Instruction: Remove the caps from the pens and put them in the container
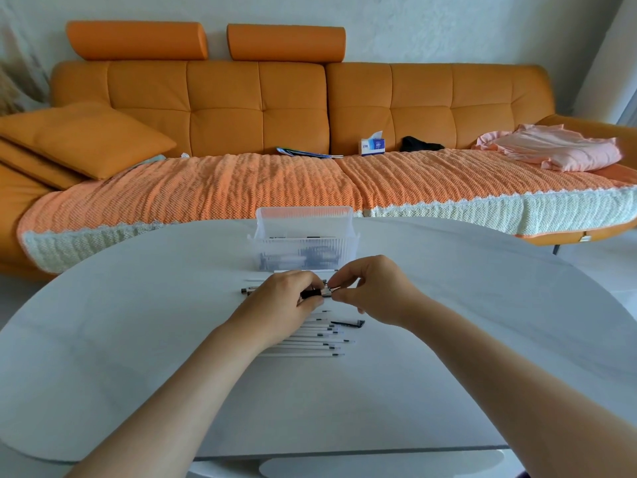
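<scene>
Both hands meet over the middle of the white table. My left hand grips the dark end of a pen. My right hand pinches the same pen's other, lighter end at its fingertips. Which end is the cap I cannot tell. Under my left wrist lies a row of several white pens with dark tips. A loose black piece lies beside them on the right. A clear ribbed plastic container stands just behind my hands, with dark pieces inside. More pens poke out to the left of my left hand.
The white oval table ends close behind the container. Beyond it is an orange sofa with a knitted throw, a tissue box, a pink cloth and cushions.
</scene>
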`<act>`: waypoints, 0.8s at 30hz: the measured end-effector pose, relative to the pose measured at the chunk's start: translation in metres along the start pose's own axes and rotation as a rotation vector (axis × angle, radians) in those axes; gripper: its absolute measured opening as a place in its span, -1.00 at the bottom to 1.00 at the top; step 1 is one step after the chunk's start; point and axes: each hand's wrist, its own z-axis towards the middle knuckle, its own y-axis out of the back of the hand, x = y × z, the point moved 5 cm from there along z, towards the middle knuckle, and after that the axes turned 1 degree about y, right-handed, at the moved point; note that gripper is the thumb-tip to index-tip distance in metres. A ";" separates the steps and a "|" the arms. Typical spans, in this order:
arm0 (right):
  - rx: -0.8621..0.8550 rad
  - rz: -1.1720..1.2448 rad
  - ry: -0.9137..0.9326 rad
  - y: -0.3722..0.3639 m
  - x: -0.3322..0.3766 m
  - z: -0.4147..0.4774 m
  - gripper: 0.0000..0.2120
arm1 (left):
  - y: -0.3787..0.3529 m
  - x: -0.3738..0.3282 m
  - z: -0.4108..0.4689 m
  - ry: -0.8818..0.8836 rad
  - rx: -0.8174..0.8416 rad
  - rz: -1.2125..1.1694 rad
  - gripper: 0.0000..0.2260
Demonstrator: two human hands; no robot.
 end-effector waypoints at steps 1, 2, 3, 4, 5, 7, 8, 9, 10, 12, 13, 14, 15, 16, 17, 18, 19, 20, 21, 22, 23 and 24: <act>-0.008 -0.021 0.012 0.000 0.000 -0.001 -0.93 | 0.000 0.001 0.000 0.016 0.004 -0.007 -0.90; -0.017 -0.040 0.024 -0.001 0.001 -0.001 -0.94 | 0.000 0.002 0.000 0.030 0.006 -0.011 -0.91; -0.023 -0.049 0.033 -0.002 0.001 -0.001 -0.95 | 0.001 0.002 -0.001 0.041 0.005 -0.010 -0.92; -0.027 -0.049 0.038 -0.003 0.001 -0.001 -0.96 | 0.002 0.002 -0.001 0.047 0.005 -0.010 -0.92; -0.028 -0.046 0.040 -0.004 0.002 -0.002 -0.96 | 0.003 0.002 -0.001 0.048 0.005 -0.014 -0.93; -0.022 -0.051 0.045 -0.007 0.001 -0.002 -0.95 | 0.005 0.001 -0.001 0.041 0.006 -0.017 -0.95; -0.016 -0.067 0.052 -0.009 0.001 -0.002 -0.95 | 0.006 0.001 -0.002 0.037 0.005 -0.005 -0.96; -0.007 -0.091 0.059 -0.010 0.001 -0.002 -0.94 | 0.007 0.001 -0.003 0.034 0.000 0.016 -0.97; 0.006 -0.120 0.067 -0.011 0.001 -0.002 -0.93 | 0.008 0.001 -0.004 0.029 -0.007 0.042 -0.97; 0.030 -0.175 0.094 -0.012 0.002 -0.003 -0.92 | 0.010 0.000 -0.005 0.022 -0.021 0.083 -0.94; 0.035 -0.197 0.110 -0.011 0.003 -0.003 -0.91 | 0.010 0.000 -0.005 0.023 -0.023 0.093 -0.93; 0.035 -0.214 0.117 -0.011 0.003 -0.003 -0.91 | 0.010 0.000 -0.005 0.027 -0.021 0.097 -0.92; 0.037 -0.231 0.117 -0.010 0.004 -0.003 -0.93 | 0.010 0.000 -0.005 0.032 -0.019 0.094 -0.91; 0.046 -0.253 0.114 -0.010 0.004 -0.003 -0.93 | 0.010 0.000 -0.005 0.034 -0.017 0.089 -0.91; 0.061 -0.278 0.112 -0.009 0.004 -0.003 -0.91 | 0.010 0.000 -0.005 0.033 -0.013 0.082 -0.91; 0.084 -0.296 0.107 -0.010 0.004 -0.003 -0.88 | 0.010 0.000 -0.005 0.031 -0.010 0.075 -0.91; 0.110 -0.302 0.099 -0.010 0.003 -0.003 -0.84 | 0.010 0.000 -0.004 0.029 -0.006 0.070 -0.91; 0.134 -0.306 0.092 -0.010 0.003 -0.004 -0.82 | 0.010 0.000 -0.004 0.028 -0.002 0.070 -0.91; 0.145 -0.316 0.092 -0.009 0.003 -0.004 -0.80 | 0.010 0.000 -0.004 0.025 0.001 0.076 -0.92; 0.142 -0.334 0.096 -0.008 0.003 -0.005 -0.79 | 0.011 -0.001 -0.004 0.020 0.002 0.087 -0.92; 0.130 -0.353 0.102 -0.006 0.004 -0.005 -0.81 | 0.011 -0.002 -0.004 0.014 0.000 0.099 -0.91; 0.109 -0.369 0.108 -0.005 0.004 -0.005 -0.82 | 0.011 -0.003 -0.003 0.009 -0.002 0.106 -0.91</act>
